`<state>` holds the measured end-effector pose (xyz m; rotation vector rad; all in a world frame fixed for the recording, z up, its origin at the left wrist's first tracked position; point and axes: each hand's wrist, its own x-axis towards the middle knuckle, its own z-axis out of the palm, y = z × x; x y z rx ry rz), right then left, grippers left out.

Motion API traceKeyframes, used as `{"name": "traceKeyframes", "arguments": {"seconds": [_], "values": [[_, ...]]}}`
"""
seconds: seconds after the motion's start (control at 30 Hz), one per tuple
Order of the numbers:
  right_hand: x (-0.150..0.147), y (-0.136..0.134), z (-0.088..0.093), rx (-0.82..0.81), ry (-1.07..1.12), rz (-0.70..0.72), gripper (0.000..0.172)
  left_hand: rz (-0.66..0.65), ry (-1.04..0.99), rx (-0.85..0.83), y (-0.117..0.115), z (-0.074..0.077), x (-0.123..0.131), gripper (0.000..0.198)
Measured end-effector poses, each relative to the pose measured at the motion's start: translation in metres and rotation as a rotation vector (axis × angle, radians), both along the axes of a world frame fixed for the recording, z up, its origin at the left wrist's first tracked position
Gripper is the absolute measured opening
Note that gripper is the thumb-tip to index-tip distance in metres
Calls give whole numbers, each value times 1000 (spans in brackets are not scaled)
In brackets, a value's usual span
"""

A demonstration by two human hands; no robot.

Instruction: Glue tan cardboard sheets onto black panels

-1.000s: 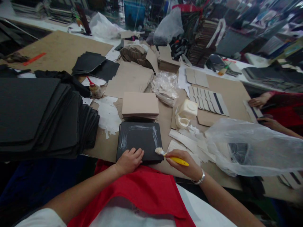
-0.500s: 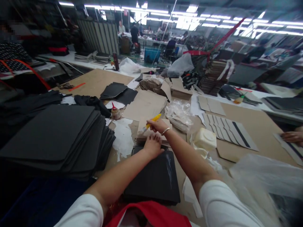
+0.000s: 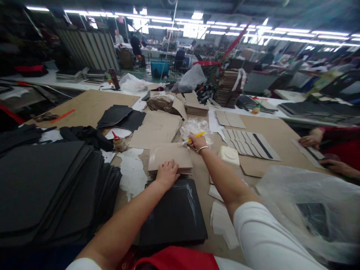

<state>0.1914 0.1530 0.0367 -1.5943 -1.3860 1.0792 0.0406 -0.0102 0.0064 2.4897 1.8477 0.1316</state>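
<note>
No brand, label or writing is legible on any item. One stack of tan cardboard panels [image 3: 170, 159] lies at table centre; the left hand [image 3: 167, 174] rests on its near edge, arm extended, fingers spread flat on the top panel. One black panel [image 3: 174, 213] streaked with white glue lies directly in front of the stack, touching it. The right hand [image 3: 197, 142], arm extended past the stack's right corner, has its fingers closed around one yellow-handled glue brush [image 3: 193, 138], bristles pointing left. One white glue tub [image 3: 230, 155] sits just right of that forearm. A tall pile of black sheets [image 3: 50, 183] occupies the left side. A co-worker's two hands [image 3: 309, 141] work at the right table edge.
</note>
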Motion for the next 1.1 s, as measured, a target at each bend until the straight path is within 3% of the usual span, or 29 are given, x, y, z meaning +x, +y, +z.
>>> {"name": "traceKeyframes", "arguments": {"seconds": [0.1,0.23,0.33,0.43,0.53,0.67,0.77,0.83,0.9,0.97,1.03,1.1], "values": [[27,-24,5,135,-89,83,20,20,30,4,13,3,-1,38],[46,-78,0,480,-554,512,18,-8,50,-55,26,9,-2,32],[66,-129,-5,622,-726,672,25,-35,58,-69,31,14,-4,31],[90,-172,-4,644,-603,649,26,-73,59,-105,36,20,-9,35],[105,-197,1,542,-289,412,31,-111,49,-156,44,28,-15,39],[94,-200,0,384,-5,110,44,-143,6,-174,51,35,-20,36],[69,-180,-12,379,-3,97,36,-144,-45,-155,47,39,-19,26],[50,-162,-20,387,-138,143,25,-116,-71,-115,40,45,-23,20],[34,-146,-25,359,-348,207,17,-3,-124,9,30,54,-34,24],[21,-138,-25,314,-496,261,12,215,-286,251,19,66,-52,26],[12,-139,-20,315,-496,254,11,426,-567,514,6,76,-69,25],[6,-148,-13,356,-367,210,16,497,-894,631,-12,79,-75,29]]}}
